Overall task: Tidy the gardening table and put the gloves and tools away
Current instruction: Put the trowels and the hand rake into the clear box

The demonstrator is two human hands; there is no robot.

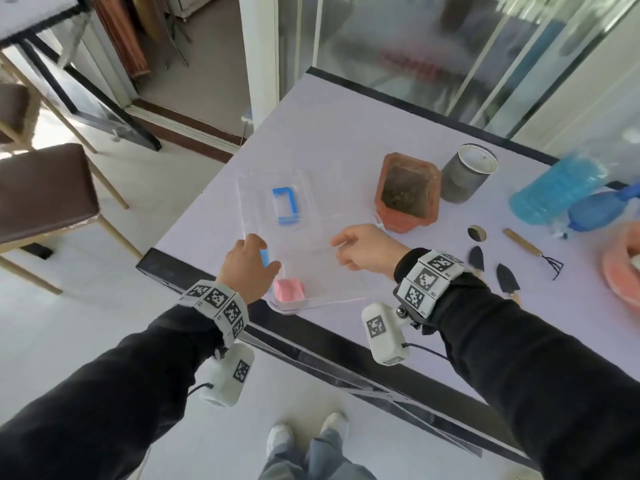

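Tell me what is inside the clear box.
A pink item sits in the near corner of the clear box. The left hand hides its left edge, so I cannot identify it.

A clear box [322,282], with a pink block [289,289] inside, is held at its sides by the left hand [247,263] and right hand [367,249] on the table [346,133]

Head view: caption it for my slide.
Left hand and right hand hold a clear storage box at the table edge, pink item inside; two trowels and a rake lie nearby.
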